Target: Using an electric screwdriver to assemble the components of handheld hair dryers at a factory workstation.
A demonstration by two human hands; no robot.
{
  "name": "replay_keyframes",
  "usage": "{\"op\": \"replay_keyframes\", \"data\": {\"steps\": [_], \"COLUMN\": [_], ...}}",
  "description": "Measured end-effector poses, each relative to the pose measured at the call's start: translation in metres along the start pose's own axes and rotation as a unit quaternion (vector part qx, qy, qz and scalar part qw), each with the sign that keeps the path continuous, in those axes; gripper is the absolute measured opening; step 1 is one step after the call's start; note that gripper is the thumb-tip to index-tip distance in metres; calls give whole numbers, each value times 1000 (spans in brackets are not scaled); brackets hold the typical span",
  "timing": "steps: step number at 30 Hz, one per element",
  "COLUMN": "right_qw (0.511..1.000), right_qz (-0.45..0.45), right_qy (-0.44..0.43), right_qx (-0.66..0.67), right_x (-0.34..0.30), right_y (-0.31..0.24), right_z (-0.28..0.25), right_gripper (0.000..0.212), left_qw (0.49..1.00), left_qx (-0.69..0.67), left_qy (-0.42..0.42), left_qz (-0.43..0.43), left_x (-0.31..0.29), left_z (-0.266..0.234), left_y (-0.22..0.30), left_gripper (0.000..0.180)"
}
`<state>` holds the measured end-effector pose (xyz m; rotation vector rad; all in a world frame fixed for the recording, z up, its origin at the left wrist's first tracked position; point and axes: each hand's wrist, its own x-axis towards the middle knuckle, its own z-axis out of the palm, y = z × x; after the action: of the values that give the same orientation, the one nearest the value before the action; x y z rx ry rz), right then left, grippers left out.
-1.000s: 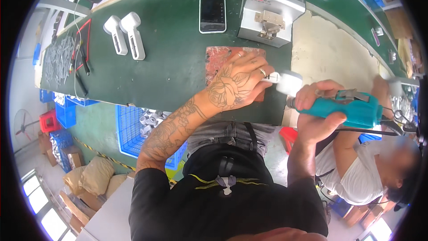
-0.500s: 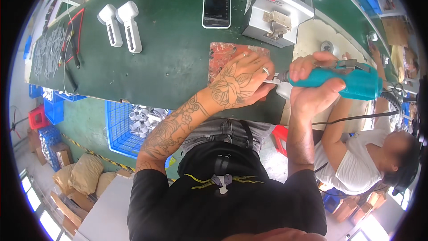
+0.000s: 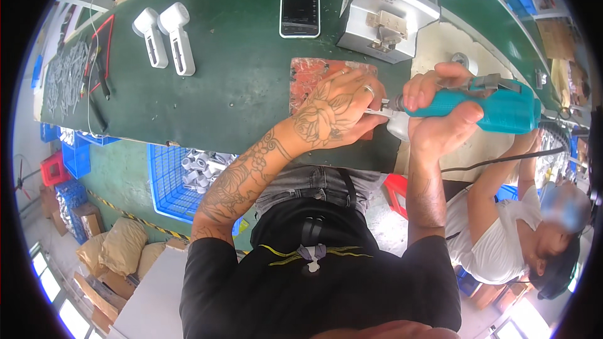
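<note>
My right hand (image 3: pixel 440 116) is wrapped round the teal barrel of an electric screwdriver (image 3: pixel 512 112), its tip pointing left toward my left hand. My left hand (image 3: pixel 339 110) is closed on a white plastic part (image 3: pixel 398 128), whose rounded end shows just under the screwdriver's tip. The fingers hide most of this part, and whether the bit sits on a screw cannot be made out. Beneath the left hand lies a worn red mat (image 3: pixel 308 72) on the green bench.
Two white slotted handles with round heads (image 3: pixel 179 37) lie at the bench's far left. Beyond the mat are a phone (image 3: pixel 300 7) and a grey metal machine (image 3: pixel 389 12). A blue basket (image 3: pixel 166 194) of white parts stands below the bench. A co-worker (image 3: pixel 496 232) sits at right.
Both hands keep their grip, with the screwdriver and white part nearly where they were. The view has shifted slightly. The co-worker at right has turned their head and moved an arm.
</note>
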<state>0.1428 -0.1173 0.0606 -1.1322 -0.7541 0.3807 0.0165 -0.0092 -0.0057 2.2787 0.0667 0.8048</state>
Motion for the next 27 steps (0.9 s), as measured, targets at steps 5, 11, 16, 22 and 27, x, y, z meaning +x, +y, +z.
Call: {"op": "replay_keyframes", "data": {"steps": [5, 11, 16, 22, 27], "right_qw": [1000, 1000, 1000, 1000, 999], "right_qz": [12, 15, 19, 15, 14], "right_qy": [4, -7, -6, -23, -24], "right_qx": [15, 16, -18, 6, 20], "right_x": [0, 0, -4, -3, -3], "right_y": [0, 0, -4, -4, -3], "right_z": [0, -1, 3, -2, -4], "right_gripper": [89, 89, 90, 88, 89], "left_qw": [999, 998, 998, 999, 1000], "left_qx": [-3, -28, -23, 0, 21], "left_qy": [-38, -56, -54, -32, -5], "left_qz": [0, 9, -8, -25, -2], "left_x": [-2, 1, -1, 1, 4], "left_z": [-6, -9, -8, -8, -5], "left_y": [0, -2, -1, 7, 12], "left_gripper": [29, 29, 30, 28, 24]}}
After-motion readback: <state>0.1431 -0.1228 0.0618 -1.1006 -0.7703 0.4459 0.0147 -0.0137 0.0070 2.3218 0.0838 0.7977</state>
